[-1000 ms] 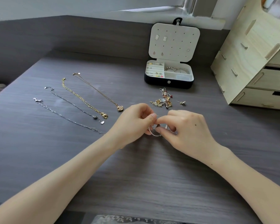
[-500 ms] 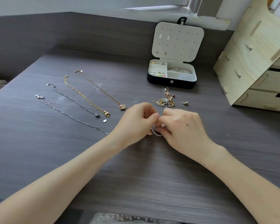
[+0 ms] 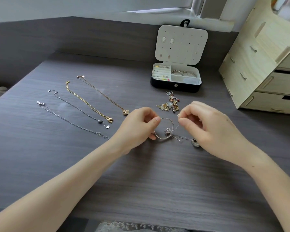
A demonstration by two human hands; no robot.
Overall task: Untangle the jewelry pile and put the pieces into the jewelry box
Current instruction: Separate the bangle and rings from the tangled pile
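Jewelry pile (image 3: pixel 170 104), a small knot of gold and silver pieces, lies just in front of the open jewelry box (image 3: pixel 175 87). Nearer the person than that, the left hand (image 3: pixel 137 129) pinches the rim of a thin silver bangle (image 3: pixel 166 118) carrying a bead charm (image 3: pixel 168 131). The right hand (image 3: pixel 213 129) pinches a fine silver chain (image 3: pixel 182 137) caught on it, likely pulling the 2 apart to free the chain. 4 necklaces (image 3: pixel 89 106) lie straightened in a row left of the box, probably so nothing re-tangles; bracelets (image 3: pixel 184 73) sit inside it.

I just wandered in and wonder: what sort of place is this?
Likely a home desk or dressing table by a window: a dark wood-grain tabletop, an open jewelry box, and a small wooden drawer organizer beside it.
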